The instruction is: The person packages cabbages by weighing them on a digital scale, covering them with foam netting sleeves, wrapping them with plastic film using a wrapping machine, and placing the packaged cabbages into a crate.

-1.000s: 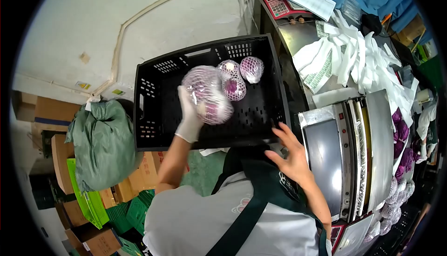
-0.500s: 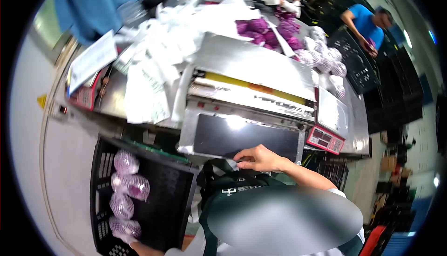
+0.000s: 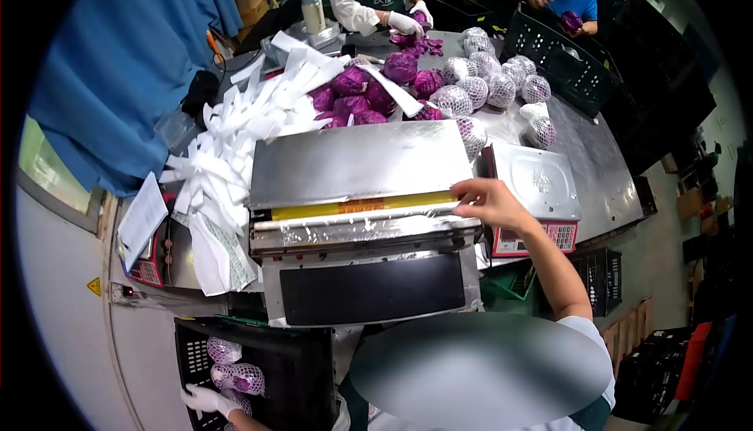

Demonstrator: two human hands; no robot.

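My left hand (image 3: 205, 400), in a white glove, is at the left side of a black crate (image 3: 302, 356). Its fingers look stretched out, beside net-covered purple cabbages (image 3: 241, 378) in the crate. My bare right hand (image 3: 492, 202) reaches to the right end of a film-wrapping machine (image 3: 361, 166). Thumb and fingers are apart there, near the edge of the clear film (image 3: 361, 229) and the yellow strip (image 3: 353, 208). A dark flat plate (image 3: 372, 288) forms the machine's near part.
A scale (image 3: 536, 184) stands right of the machine. Behind lie bare purple cabbages (image 3: 351, 105), netted ones (image 3: 502, 88) and white foam strips (image 3: 227, 145). Two people work at the far side, one with white gloves (image 3: 406, 23), one at a black crate (image 3: 558, 62). A clipboard (image 3: 143, 210) leans at left.
The view has shifted and turned. My right hand has gone from the machine's near edge to the film's right end. My left hand has come off the netted cabbage it was touching.
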